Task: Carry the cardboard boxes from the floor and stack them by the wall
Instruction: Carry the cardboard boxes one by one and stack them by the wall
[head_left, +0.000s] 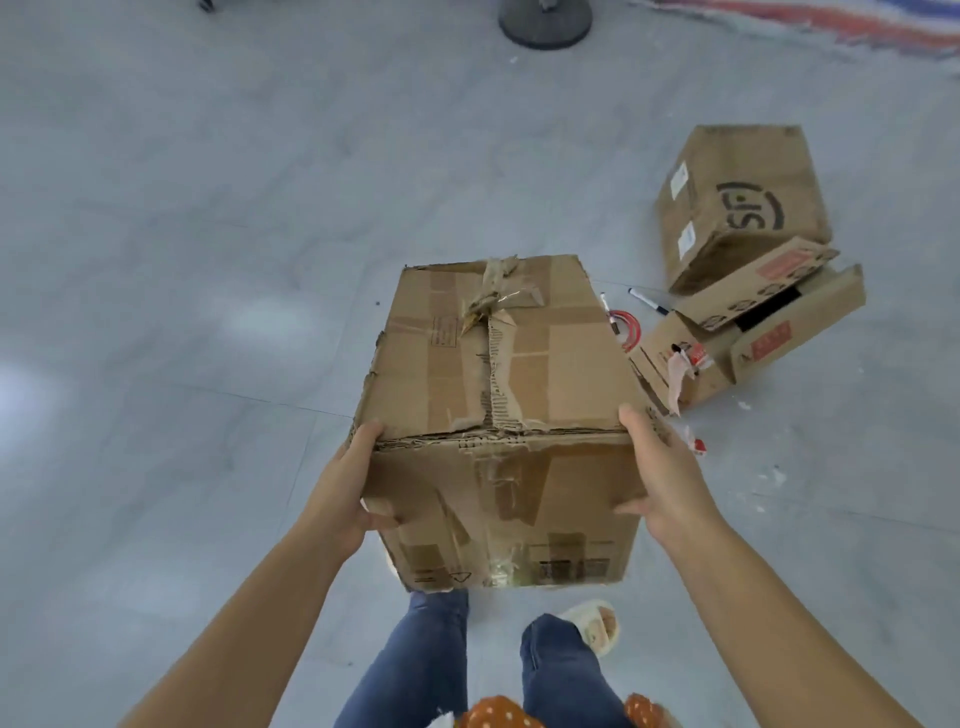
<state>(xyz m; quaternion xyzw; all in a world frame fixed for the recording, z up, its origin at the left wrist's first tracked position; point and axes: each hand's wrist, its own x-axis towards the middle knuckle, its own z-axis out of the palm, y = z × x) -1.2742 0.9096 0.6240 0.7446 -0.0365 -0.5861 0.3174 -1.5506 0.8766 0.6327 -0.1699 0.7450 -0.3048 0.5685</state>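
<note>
A worn, taped cardboard box is held off the floor in front of me. My left hand holds its left side, thumb on the near face and fingers along the side. My right hand holds the right side the same way. On the floor to the right lies a box with a black round logo, tipped on its side. Below it sits a flatter box with loose flaps and red labels.
The floor is pale grey tile. A marker pen and a red ring of cord lie beside the flat box. A round dark stand base stands at the top. My legs in jeans are below the box.
</note>
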